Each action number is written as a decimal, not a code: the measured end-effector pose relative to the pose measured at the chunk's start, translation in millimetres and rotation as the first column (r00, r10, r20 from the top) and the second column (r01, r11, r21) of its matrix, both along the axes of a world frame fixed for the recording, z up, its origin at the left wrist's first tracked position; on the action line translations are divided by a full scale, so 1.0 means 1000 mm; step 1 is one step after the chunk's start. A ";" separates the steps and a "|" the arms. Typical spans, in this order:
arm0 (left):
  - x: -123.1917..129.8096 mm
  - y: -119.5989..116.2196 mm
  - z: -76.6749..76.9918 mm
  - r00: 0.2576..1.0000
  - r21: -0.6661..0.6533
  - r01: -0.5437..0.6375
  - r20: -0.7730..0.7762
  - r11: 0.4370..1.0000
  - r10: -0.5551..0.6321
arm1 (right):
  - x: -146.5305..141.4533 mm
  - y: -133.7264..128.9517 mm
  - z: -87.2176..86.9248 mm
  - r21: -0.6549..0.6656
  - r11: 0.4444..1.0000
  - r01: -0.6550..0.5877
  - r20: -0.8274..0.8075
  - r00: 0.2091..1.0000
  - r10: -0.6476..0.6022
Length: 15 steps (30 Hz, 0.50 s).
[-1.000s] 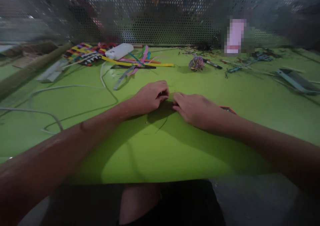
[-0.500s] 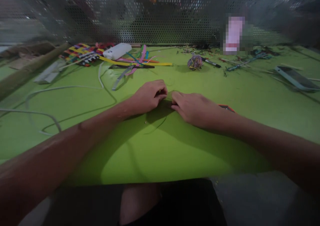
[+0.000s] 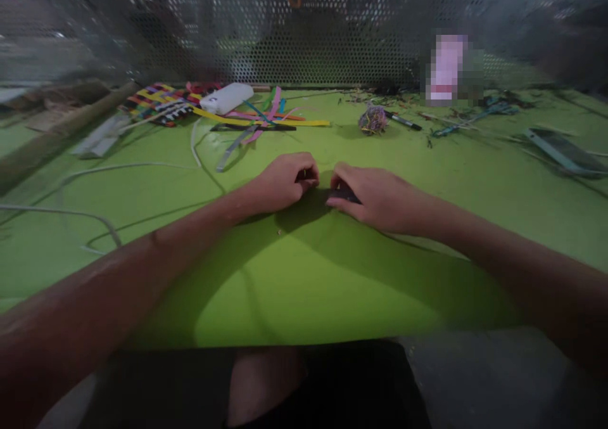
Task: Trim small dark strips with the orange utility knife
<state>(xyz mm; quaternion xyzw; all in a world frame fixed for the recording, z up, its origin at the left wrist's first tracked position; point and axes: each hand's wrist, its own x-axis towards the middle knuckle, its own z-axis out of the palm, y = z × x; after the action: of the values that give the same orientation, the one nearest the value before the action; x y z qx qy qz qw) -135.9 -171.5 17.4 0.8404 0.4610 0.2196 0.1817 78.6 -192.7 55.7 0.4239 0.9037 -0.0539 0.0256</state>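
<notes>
My left hand is pinched closed just above the green table; what sits between its fingertips is too small to make out. Close beside it on the right, with a narrow gap between, my right hand is curled with thumb and fingers nearly together. A dark patch shows inside its curl, too unclear to name. From under the right wrist a thin strand runs off to the right. A tiny pale speck lies on the table below the left hand.
Behind the hands lie colored strips, a woven piece, a white device and a thread ball beside a pen. A phone rests at right. A white cable crosses the left side, near a wooden pole.
My right hand has rotated and its curl has opened slightly, showing the dark patch. The thin strand below the hands is gone from there, and the orange-edged item behind the right wrist is no longer visible.
</notes>
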 end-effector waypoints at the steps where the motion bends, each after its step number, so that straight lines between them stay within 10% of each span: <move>1: 0.000 0.001 0.001 1.000 -0.031 -0.014 0.010 0.999 0.015 | 0.005 0.004 0.003 0.003 1.000 -0.013 -0.024 1.000 0.013; 9: -0.003 0.007 0.004 0.974 -0.239 -0.039 0.207 0.970 0.090 | 0.042 0.042 0.021 -0.068 0.996 -0.063 -0.142 0.989 0.052; 15: -0.002 0.002 0.008 0.898 -0.418 0.053 0.417 0.907 0.139 | 0.045 0.059 -0.001 -0.045 0.996 -0.075 -0.310 0.949 0.058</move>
<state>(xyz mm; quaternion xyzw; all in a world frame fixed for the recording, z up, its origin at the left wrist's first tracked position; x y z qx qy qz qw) -138.3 -169.5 25.5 0.6999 0.4634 0.3027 0.4514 123.8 -133.7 55.0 0.3787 0.9085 -0.1441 -0.1021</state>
